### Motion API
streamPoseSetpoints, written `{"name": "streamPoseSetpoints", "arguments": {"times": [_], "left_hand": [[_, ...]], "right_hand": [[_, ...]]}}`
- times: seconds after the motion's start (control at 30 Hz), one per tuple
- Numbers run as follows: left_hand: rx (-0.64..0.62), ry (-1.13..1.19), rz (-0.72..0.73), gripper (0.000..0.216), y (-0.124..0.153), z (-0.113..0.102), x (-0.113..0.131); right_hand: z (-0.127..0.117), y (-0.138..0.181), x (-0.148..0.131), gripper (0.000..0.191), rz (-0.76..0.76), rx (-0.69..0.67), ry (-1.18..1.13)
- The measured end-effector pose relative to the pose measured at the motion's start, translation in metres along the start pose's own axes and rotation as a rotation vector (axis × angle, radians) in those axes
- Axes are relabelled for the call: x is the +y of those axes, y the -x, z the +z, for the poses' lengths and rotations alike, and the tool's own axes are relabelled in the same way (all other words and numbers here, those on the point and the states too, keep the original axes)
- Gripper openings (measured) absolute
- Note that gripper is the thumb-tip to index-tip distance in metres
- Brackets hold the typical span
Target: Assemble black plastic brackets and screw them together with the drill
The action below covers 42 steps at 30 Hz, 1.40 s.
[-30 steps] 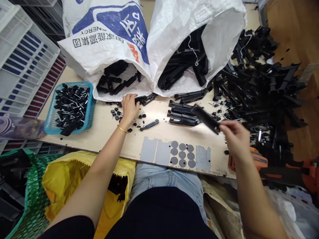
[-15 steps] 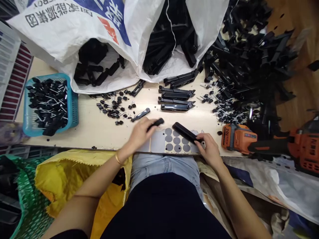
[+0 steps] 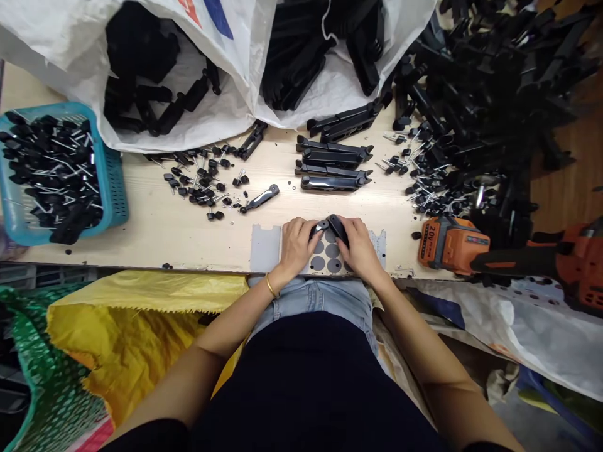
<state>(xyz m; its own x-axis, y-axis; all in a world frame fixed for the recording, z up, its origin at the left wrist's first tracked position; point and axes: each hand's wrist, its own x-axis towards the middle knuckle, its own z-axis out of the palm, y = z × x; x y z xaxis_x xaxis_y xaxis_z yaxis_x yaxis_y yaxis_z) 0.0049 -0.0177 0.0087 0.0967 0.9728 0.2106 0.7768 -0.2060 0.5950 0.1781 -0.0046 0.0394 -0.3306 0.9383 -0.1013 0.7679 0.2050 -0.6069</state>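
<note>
My left hand is closed on a short black plastic piece with a rounded end. In my right hand is a longer black plastic bar, gripped along its side. The far ends of both pieces meet or nearly meet; I cannot tell whether they are joined. Beneath them lies a grey sheet with dark round pads, partly hidden by my hands. Farther back on the table, several folded black bar assemblies lie in a row. A single black arm piece rests to the left of them.
Black knobs with metal pins lie loose at left, beside a blue basket full of them. White sacks of black parts stand behind. A pile of black parts and an orange power tool occupy the right.
My left hand has moved right with its short piece, bringing it up to the bar. My right hand has shifted left and forward along the bar. The camera view has shifted slightly.
</note>
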Motion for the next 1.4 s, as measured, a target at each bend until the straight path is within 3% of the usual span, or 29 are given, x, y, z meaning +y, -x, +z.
{"name": "streamPoseSetpoints", "arguments": {"times": [0.33, 0.6, 0.8, 0.97, 1.03, 1.17, 1.3, 1.4], "left_hand": [[-0.01, -0.065, 0.013, 0.031, -0.006, 0.01, 0.002], [-0.161, -0.068, 0.156, 0.03, -0.022, 0.006, -0.004], [-0.164, -0.104, 0.069, 0.033, -0.018, 0.012, 0.005], [-0.259, 0.021, 0.239, 0.027, -0.03, 0.005, -0.009], [-0.238, 0.09, 0.202, 0.025, -0.032, 0.006, -0.011], [-0.125, 0.14, -0.004, 0.028, -0.03, 0.012, -0.006], [-0.218, 0.221, 0.071, 0.029, -0.031, 0.012, -0.007], [-0.172, 0.202, -0.013, 0.029, -0.03, 0.012, -0.003]], "right_hand": [[0.014, 0.001, -0.007, 0.055, 0.009, 0.102, -0.067], [0.012, 0.0, 0.0, 0.055, -0.002, 0.143, -0.128], [0.013, -0.001, 0.0, 0.055, -0.029, 0.142, -0.134], [0.013, 0.001, -0.003, 0.059, -0.019, 0.118, -0.114], [0.012, 0.002, -0.003, 0.061, -0.008, 0.099, -0.108], [0.011, 0.002, -0.003, 0.066, -0.008, 0.069, -0.111], [0.012, 0.003, 0.0, 0.07, -0.03, 0.055, -0.121], [0.014, 0.003, 0.002, 0.07, -0.057, 0.07, -0.123]]}}
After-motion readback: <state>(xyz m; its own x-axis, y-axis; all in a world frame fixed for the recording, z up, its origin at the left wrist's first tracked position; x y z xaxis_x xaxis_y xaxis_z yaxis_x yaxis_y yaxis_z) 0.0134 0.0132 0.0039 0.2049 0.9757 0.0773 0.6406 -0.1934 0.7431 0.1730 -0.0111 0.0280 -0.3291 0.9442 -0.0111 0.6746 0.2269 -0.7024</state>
